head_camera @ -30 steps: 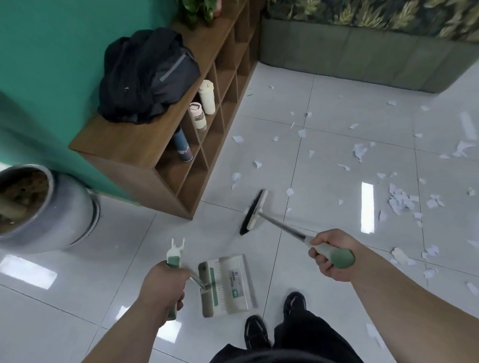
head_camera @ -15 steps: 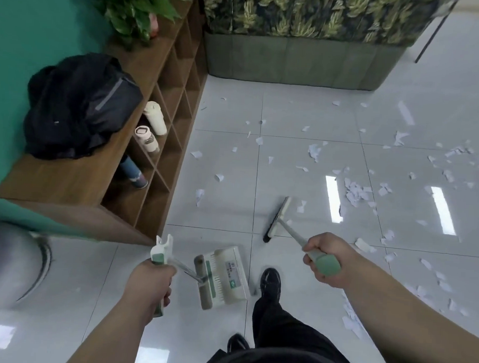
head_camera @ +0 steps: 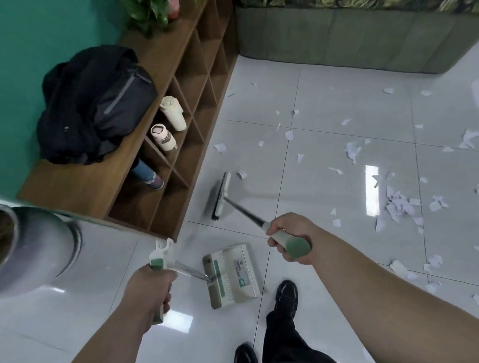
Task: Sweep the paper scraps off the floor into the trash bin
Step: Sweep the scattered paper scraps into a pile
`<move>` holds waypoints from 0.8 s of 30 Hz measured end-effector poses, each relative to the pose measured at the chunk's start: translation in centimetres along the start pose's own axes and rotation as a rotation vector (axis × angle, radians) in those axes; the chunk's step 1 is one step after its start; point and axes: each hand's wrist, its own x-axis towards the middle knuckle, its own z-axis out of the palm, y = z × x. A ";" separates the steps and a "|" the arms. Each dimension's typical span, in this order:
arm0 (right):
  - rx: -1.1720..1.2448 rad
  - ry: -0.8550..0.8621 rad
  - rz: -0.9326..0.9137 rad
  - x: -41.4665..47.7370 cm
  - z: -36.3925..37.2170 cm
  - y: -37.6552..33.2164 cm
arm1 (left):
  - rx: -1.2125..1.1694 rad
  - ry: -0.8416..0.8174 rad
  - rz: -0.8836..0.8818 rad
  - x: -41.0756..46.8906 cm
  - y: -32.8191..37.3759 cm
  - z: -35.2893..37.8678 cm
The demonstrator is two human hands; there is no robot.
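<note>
- My right hand (head_camera: 288, 238) has its fingers curled fully round the grip of the broom (head_camera: 220, 197). Its head is out near the foot of the shelf unit (head_camera: 180, 117) and blurred, so it is probably mid-stroke.
- My left hand (head_camera: 149, 290) grips the handle of the dustpan (head_camera: 234, 275), held low by my shoes, ready to receive.
- The paper scraps (head_camera: 398, 203) lie strewn over the floor (head_camera: 316, 185), thickest toward its right edge — I can identify no bin.

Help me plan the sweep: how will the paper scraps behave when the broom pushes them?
Probably very light: the paper scraps are small, thin pieces, so a fast stroke of the broom may scatter them. They should slide easily, since the tiled floor looks glossy. Flat ones might slip under the bristles.
</note>
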 end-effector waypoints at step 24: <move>0.360 0.170 0.059 1.1 -10.6 -7.4 | 0.167 0.042 0.071 3.4 16.1 4.0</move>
